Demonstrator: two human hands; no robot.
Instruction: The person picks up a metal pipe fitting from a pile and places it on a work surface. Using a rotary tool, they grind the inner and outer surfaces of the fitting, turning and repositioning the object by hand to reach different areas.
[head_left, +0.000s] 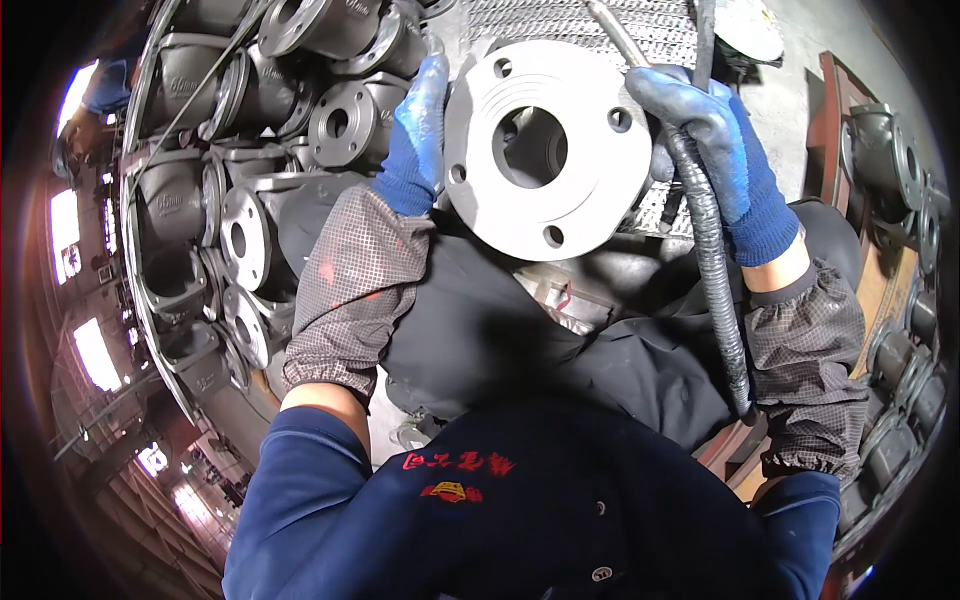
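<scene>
A grey cast-iron valve body (610,180) stands in front of me, its round, pale flange face turned toward me with a central bore and several bolt holes. My left hand (425,120), in a blue-coated glove, is pressed along the left side of the flange and grips it. At the right edge, my gloved right hand (705,130) is closed around a long bar (712,250) wrapped in shiny black tape, which hangs down past my right thigh. A bare metal rod (618,35) juts up and left from beside the right hand; its join with the bar is hidden.
Stacked flanged castings (180,200) fill a wire-sided crate on the left. More castings (885,155) lie on the right, beside a reddish-brown board (835,120). A ridged metal surface (570,25) lies beyond the valve body. My knees are on both sides of it.
</scene>
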